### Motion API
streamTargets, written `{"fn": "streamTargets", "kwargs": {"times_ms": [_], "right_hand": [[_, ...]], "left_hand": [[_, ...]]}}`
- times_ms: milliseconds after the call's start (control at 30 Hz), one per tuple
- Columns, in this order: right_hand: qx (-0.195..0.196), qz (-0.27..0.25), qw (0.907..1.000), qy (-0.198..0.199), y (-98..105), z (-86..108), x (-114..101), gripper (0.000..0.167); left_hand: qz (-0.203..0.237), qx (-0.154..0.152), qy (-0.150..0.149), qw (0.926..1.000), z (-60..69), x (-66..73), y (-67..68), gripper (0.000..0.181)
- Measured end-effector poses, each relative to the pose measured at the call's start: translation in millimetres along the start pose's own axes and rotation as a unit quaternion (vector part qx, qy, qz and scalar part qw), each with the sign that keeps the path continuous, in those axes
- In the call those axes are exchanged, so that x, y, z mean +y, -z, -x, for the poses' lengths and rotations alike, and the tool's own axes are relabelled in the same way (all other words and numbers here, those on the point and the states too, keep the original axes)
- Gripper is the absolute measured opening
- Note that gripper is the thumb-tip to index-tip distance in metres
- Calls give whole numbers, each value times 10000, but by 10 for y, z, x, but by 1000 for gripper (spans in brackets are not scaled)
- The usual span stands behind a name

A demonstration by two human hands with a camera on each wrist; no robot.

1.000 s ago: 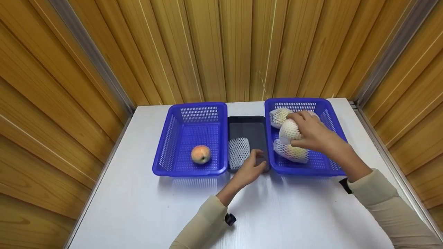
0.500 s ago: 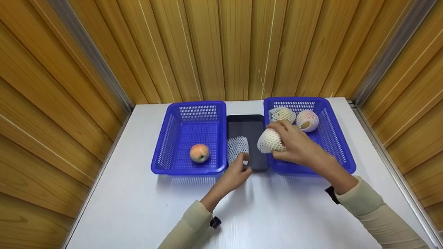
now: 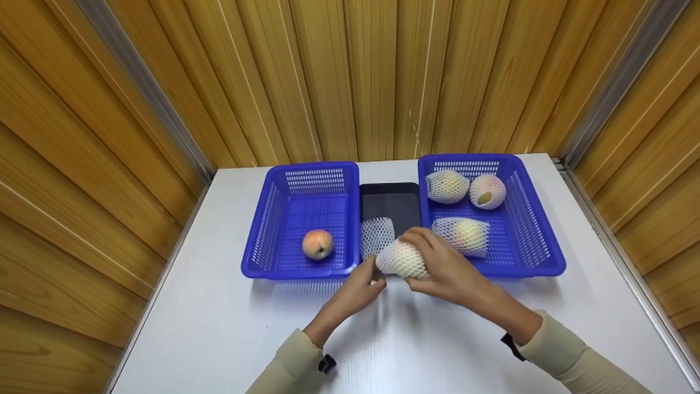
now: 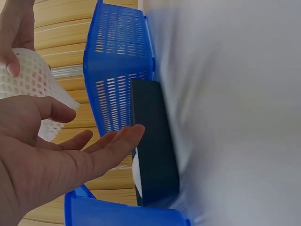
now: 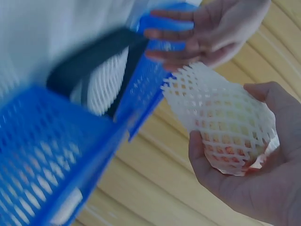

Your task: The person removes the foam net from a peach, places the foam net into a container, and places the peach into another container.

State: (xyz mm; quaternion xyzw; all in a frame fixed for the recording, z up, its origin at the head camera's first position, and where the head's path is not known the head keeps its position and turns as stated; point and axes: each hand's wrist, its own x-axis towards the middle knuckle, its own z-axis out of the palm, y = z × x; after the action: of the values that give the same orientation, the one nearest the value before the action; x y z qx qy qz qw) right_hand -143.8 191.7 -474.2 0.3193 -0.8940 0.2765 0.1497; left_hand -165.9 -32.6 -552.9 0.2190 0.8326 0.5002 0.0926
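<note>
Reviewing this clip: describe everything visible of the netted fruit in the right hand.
The netted fruit is roundish, pale yellow-green with reddish patches, showing through a white, foam-like mesh sleeve. The right hand holds it up, thumb and fingers on opposite sides. The sleeve's loose end juts past the fruit toward the left hand; whether they touch is unclear. In the head view, it overlaps the black tray's near end.

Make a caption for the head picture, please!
A person's right grip holds a round pale fruit in white foam netting near the left grip.
</note>
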Motion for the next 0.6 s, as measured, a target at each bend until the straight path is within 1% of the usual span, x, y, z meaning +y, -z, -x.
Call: {"fn": "streamTargets", "kwargs": {"times_ms": [133,200,267,367,433,500,600], "right_hand": [[58,-228,9997,-93,-207,137,-14,72],[-28,-365,9993,-114,-301,186,9,72],[-145,-449,9989,-52,-387,224,47,72],[-255,-529,9980,246,-522,273,130,72],[-269,-522,9969,515,-614,296,188,71],[-304,-535,9955,715,-700,307,250,70],[-388,-517,9945,828,-811,301,352,72]], "left_hand": [[-107,-15,58,9999,75,-94,-15,33],[-156,-36,55,9999,107,-142,-24,35],[-148,-85,74,9998,143,-181,-29,35],[-144,-164,216,9995,205,-247,-32,33],[-168,-213,398,9988,251,-292,-27,32],[-133,-219,514,9984,290,-342,-20,34],[-23,-149,596,9981,333,-390,-1,39]]}}
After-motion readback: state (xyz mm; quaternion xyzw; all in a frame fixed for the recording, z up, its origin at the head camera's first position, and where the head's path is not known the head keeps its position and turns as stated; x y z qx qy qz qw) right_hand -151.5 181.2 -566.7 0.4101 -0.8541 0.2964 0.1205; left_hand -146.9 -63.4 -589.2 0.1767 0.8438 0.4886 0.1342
